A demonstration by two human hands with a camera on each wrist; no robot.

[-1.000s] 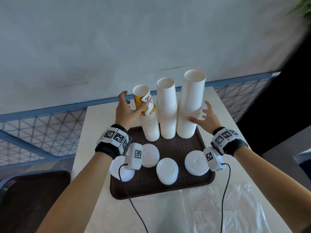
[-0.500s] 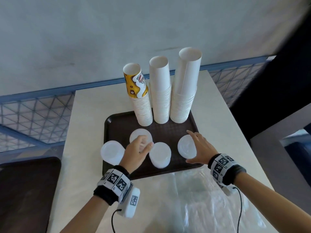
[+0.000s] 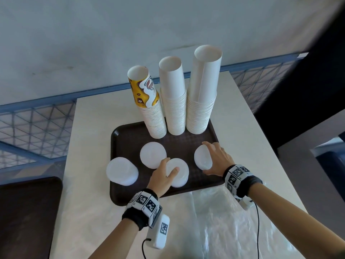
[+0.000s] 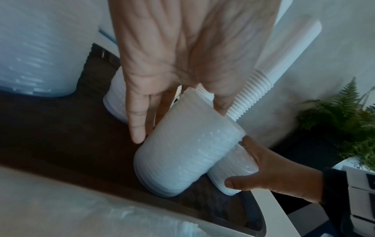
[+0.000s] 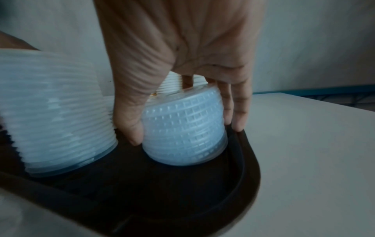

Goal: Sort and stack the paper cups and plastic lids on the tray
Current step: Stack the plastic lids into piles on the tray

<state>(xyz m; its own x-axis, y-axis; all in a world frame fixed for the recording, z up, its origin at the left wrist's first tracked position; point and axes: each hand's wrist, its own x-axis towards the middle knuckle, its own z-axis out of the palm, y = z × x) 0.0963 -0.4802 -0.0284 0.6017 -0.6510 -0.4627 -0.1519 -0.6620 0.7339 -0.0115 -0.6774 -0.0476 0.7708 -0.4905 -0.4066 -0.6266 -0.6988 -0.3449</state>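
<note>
Three tall stacks of paper cups stand at the back of the dark brown tray (image 3: pixel 119 139): a stack topped by a yellow printed cup (image 3: pixel 147 101), a white stack (image 3: pixel 173 94) and a taller white stack (image 3: pixel 203 86). Several stacks of translucent plastic lids stand in front of them. My left hand (image 3: pixel 169 166) (image 4: pixel 179 120) grips the middle front lid stack (image 3: pixel 179 174) (image 4: pixel 182 157), with fingers on both sides. My right hand (image 3: pixel 209 157) (image 5: pixel 186 129) grips the right lid stack (image 3: pixel 200 158) (image 5: pixel 182 128), thumb on one side and fingers on the other by the tray rim.
Two more lid stacks (image 3: pixel 153 155) (image 3: pixel 121 173) stand at the tray's left. A crumpled clear plastic sheet (image 3: pixel 224 221) lies on the table in front of the tray. A second dark tray (image 3: pixel 28 212) sits lower left. A blue railing (image 3: pixel 37 109) runs behind the table.
Both hands came down from the cup stacks to the lids. The left hand shifted right onto the middle front stack; the right hand closed round the right stack.
</note>
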